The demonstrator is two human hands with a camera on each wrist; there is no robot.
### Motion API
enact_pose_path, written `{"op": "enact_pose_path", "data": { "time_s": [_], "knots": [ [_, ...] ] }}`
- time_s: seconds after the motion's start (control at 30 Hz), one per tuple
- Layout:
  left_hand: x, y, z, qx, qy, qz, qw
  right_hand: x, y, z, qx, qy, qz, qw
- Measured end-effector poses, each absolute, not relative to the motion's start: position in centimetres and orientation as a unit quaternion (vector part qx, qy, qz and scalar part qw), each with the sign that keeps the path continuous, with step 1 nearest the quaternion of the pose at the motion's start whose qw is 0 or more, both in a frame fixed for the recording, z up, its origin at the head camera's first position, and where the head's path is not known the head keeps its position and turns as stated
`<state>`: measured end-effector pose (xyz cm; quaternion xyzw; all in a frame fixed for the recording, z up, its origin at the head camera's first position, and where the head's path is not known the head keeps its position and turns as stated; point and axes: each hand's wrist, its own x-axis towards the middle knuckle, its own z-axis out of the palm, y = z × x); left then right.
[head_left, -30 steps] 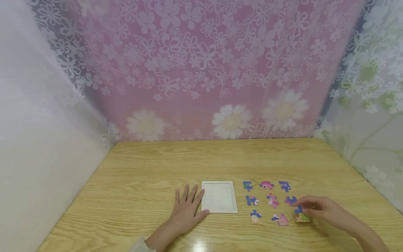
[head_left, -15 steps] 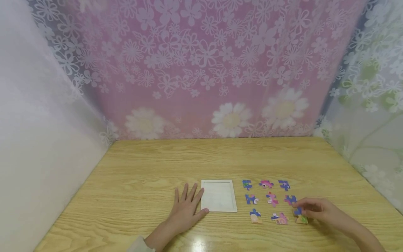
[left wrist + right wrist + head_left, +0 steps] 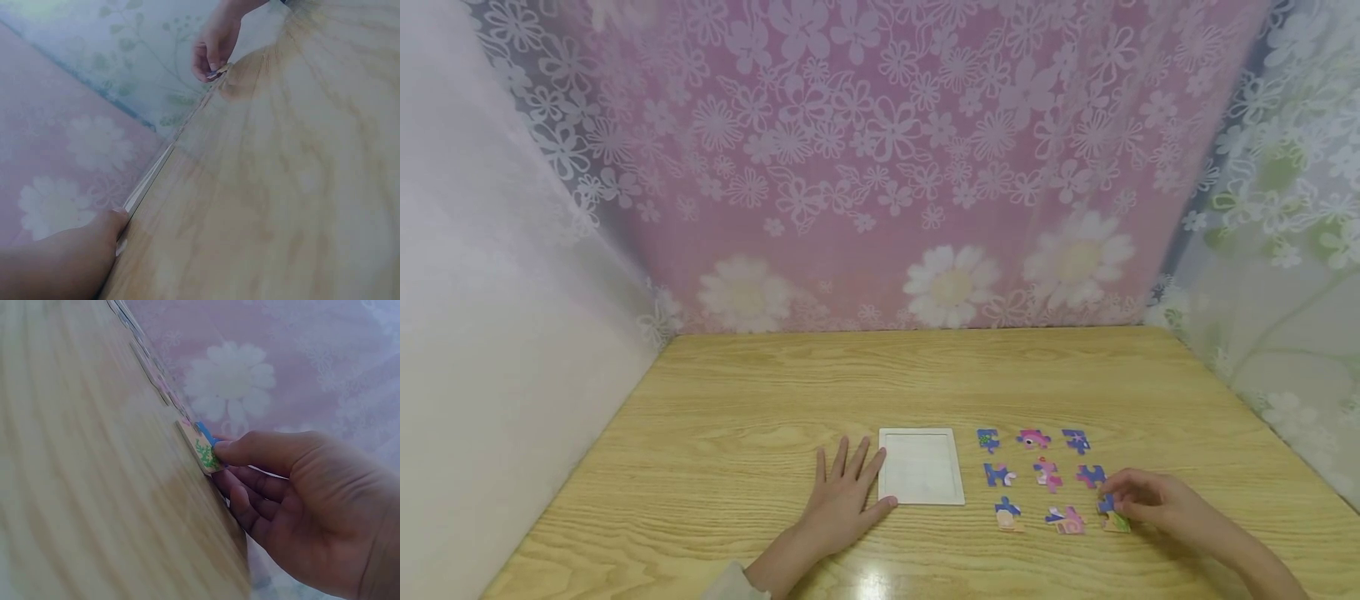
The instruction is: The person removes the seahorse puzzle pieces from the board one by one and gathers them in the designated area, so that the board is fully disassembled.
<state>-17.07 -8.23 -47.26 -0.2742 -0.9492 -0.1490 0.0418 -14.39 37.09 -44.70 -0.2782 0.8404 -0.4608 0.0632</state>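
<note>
In the head view my left hand lies spread on the table, its index fingertip and thumb tip at the left edge of a square white puzzle tray. At the right, my right hand pinches a blue-and-sand jigsaw piece with green seaweed on it. The right wrist view has this piece slightly tilted, with my thumb on its blue part and fingers partly hidden behind it. Just above it lies a blue jigsaw piece; to its left is a pink swirl piece.
More jigsaw pieces lie apart in rows right of the tray, among them a pink piece with an eye, a starfish piece and a shell piece. A flowered curtain hangs along the table's back edge.
My right hand and the seaweed piece have shifted slightly left, and the piece is turned a little. My left hand and the tray stay in place.
</note>
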Motion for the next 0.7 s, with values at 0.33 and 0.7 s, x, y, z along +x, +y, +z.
{"op": "enact_pose_path", "data": {
  "time_s": [0.33,0.7],
  "knots": [
    [-17.10,-8.25,-47.26,-0.276,-0.948,-0.153,0.040,-14.19,36.83,-44.94,-0.279,0.860,-0.425,0.030],
    [-17.19,-8.26,-47.55,-0.277,-0.947,-0.156,0.038,-14.03,36.75,-45.00,-0.281,0.875,-0.393,0.003]
  ]
}}
